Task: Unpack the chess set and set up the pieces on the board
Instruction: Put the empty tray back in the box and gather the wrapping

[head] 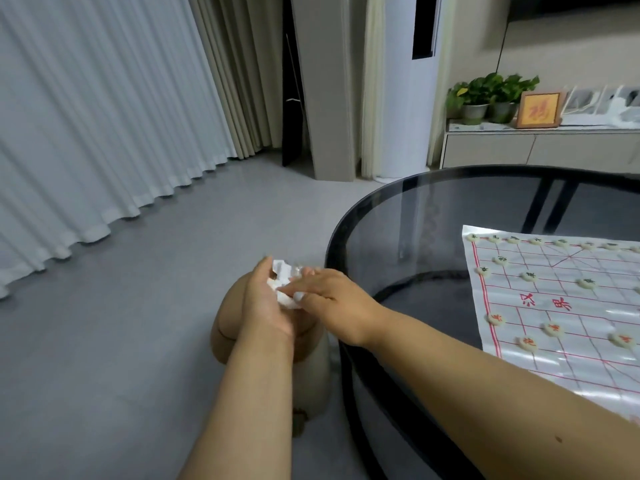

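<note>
Both my hands are out over a tan pedal bin (228,337) on the floor, left of the table. My left hand (265,304) grips a crumpled white packaging piece (282,284), and my right hand (329,299) pinches the same piece from the right. A plastic Chinese chess board sheet (561,306) with red lines lies on the round dark glass table (415,230). Several cream round pieces (553,329) stand on its points, red-marked ones nearer me and green-marked ones (501,260) farther away.
Grey floor stretches to the left, up to white curtains (97,133). A white tower unit (408,98) and a low cabinet (540,147) with potted plants (491,95) and a framed picture (540,110) stand behind the table.
</note>
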Available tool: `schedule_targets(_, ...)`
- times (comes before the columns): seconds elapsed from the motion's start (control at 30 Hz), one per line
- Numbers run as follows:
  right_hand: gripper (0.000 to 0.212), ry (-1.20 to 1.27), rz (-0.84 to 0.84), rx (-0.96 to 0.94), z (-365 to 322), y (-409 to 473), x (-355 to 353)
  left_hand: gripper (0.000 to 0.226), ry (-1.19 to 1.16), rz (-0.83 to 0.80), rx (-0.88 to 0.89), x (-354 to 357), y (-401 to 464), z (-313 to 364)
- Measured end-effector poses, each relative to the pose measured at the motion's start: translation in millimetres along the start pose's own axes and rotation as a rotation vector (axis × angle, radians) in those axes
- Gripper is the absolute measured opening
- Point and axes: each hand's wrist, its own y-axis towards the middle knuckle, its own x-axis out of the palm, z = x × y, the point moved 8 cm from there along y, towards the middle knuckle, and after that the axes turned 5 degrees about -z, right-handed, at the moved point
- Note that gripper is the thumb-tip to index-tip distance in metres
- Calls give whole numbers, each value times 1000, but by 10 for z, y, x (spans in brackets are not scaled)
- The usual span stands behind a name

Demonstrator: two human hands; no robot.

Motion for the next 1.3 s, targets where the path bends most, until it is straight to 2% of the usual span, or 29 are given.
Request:
schedule_targets(0.07, 31, 186, -67, 97, 101, 61, 148, 28, 153, 95, 63, -270, 103, 140)
schedule_targets(0.13, 28, 361, -68, 169, 196, 101, 262, 17, 208, 207, 141, -596, 206, 302)
schedule_targets(0.2, 33, 356, -63, 229, 297, 152, 380, 11, 208, 298, 176, -907, 270, 433)
schedule_targets(0.3, 45, 108, -190, 353, 467, 269, 692, 21, 205, 348, 146, -1211, 282, 481)
schedule_targets(0.4, 53, -319, -403, 297, 499, 381, 1061, 26, 157, 341, 100, -1397, 274, 446)
schedule_targets(0.47, 54, -490, -505, 291, 618, 379, 1255, 30, 125, 335, 69, -1497, 276, 421)
schedule_targets(0.6, 63, -728, -618, 379, 988, 277, 1454, 27, 118, 364, 25, -1650, 255, 333)
schedule_targets(0.7, 62, -937, -668, 382, 1099, 252, 1494, 30, 85, 368, 33, -1747, 283, 289)
schedule_targets(0.83, 60, -1041, -634, 334, 1107, 246, 1520, 31, 44, 358, 54, -1784, 295, 247)
schedule_targets(0.97, 59, -971, -562, 326, 1064, 254, 1469, 32, 72, 403, 70, -1883, 341, 270)
schedule_targets(1.07, 58, -790, -379, 289, 912, 338, 1348, 28, 101, 457, 108, -1937, 373, 323)
schedule_targets(1.2, 58, -519, -146, 319, 736, 451, 1080, 24, 20, 278, 131, -1728, 435, 320)
schedule_targets(1.3, 58, -292, -81, 384, 709, 470, 963, 31, 205, 290, 177, -1643, 584, 399)
